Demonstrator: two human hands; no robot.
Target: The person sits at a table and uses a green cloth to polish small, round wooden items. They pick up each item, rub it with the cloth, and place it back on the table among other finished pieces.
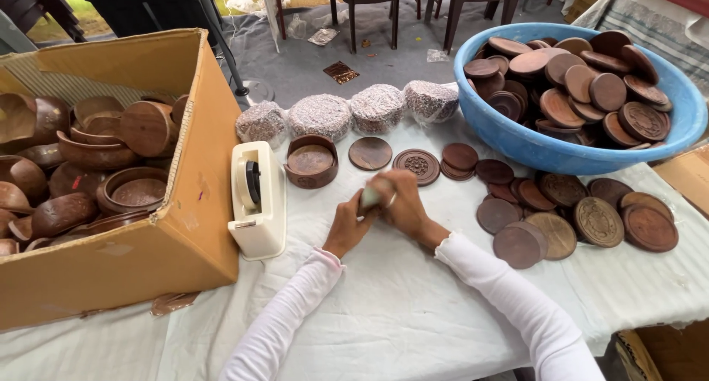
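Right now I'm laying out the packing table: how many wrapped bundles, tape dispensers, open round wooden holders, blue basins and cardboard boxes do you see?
Wrapped bundles: 4
Tape dispenser: 1
Open round wooden holder: 1
Blue basin: 1
Cardboard box: 1
Total: 8

Long white close-fitting sleeves on both arms, cuffs at the wrists; bare hands

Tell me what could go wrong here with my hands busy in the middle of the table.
The loose wooden discs overlap in an untidy spread beside the right hand; a sweep of that sleeve might scatter them. The tape dispenser sits close to the left hand, so its cutting edge could catch a finger. Whatever small item both hands pinch is blurred, so how firmly it is held is unclear.
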